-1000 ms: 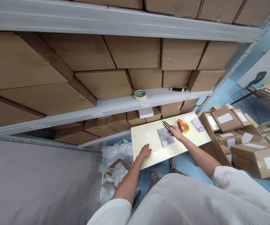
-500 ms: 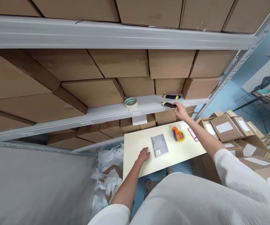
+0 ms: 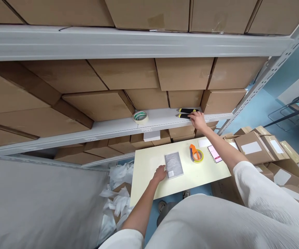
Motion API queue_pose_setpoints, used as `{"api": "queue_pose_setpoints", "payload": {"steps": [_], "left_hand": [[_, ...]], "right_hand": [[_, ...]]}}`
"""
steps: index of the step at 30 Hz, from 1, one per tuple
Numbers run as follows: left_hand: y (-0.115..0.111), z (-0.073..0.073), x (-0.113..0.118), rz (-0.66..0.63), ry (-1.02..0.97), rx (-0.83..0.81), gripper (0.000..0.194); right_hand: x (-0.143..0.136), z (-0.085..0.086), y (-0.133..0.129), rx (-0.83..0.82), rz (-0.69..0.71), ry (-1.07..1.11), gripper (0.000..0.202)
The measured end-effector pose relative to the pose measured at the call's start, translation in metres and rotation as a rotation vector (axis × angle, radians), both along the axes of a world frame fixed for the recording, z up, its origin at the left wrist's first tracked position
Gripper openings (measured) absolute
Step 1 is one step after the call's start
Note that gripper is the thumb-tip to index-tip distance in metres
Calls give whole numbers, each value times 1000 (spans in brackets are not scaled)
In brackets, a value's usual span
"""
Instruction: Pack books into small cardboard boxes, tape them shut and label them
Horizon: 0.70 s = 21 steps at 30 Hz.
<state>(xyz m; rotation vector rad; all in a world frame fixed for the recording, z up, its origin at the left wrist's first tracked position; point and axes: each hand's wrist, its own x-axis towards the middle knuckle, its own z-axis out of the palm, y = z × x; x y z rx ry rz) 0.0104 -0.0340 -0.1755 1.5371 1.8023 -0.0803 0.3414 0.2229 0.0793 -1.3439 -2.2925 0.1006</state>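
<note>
On the shelf ledge, my right hand (image 3: 198, 119) has its fingers closed on the rear end of a black and yellow utility knife (image 3: 183, 116). A second utility knife (image 3: 188, 110) lies right behind it, nearly parallel. My left hand (image 3: 160, 173) rests on the small table, fingers curled at the left edge of a flat grey plastic-wrapped packet (image 3: 174, 164) with a white label. Its fingertips are partly hidden, though they appear to pinch the packet's edge. Right of the packet lies an orange tape dispenser (image 3: 196, 153) with a yellow roll.
A roll of masking tape (image 3: 140, 117) sits on the shelf (image 3: 159, 116) before stacked cardboard boxes (image 3: 185, 73). A phone (image 3: 214, 154) lies at the right of the cream table (image 3: 145, 159). Labelled cartons (image 3: 253, 147) pile up on the right; white wrapping (image 3: 120, 204) lies on the left.
My right hand has laid the knife down beside the other one, keeping its fingers on it. My left hand has moved right to the packet's edge. The camera view has shifted slightly.
</note>
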Motion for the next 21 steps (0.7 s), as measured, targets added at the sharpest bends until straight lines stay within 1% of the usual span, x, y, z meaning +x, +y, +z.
{"api": "queue_pose_setpoints", "payload": {"steps": [4, 7, 10, 12, 13, 14, 16, 19, 21], "left_hand": [[2, 7, 3, 23, 1, 5, 62], [0, 10, 4, 32, -3, 8, 62], [-4, 10, 5, 19, -7, 14, 60], [-6, 10, 7, 2, -24, 38, 57], [-7, 10, 8, -3, -38, 55, 56], [-8, 10, 9, -4, -54, 69, 55], [-11, 9, 12, 3, -81, 86, 53], [-17, 7, 15, 20, -104, 91, 51], [-23, 4, 17, 29, -132, 106, 49]], "right_hand": [[-2, -2, 6, 10, -1, 29, 45], [-6, -2, 0, 31, -19, 55, 46], [-13, -5, -21, 55, -10, 69, 46], [-19, -12, -43, 36, 35, 78, 45], [-23, -19, -55, 13, 64, 86, 44], [-27, -28, -68, -19, 92, 97, 43], [-36, -53, -94, -112, 138, 136, 39], [-50, -106, -135, -339, 185, 234, 38], [-58, -144, -161, -542, 151, 285, 38]]}}
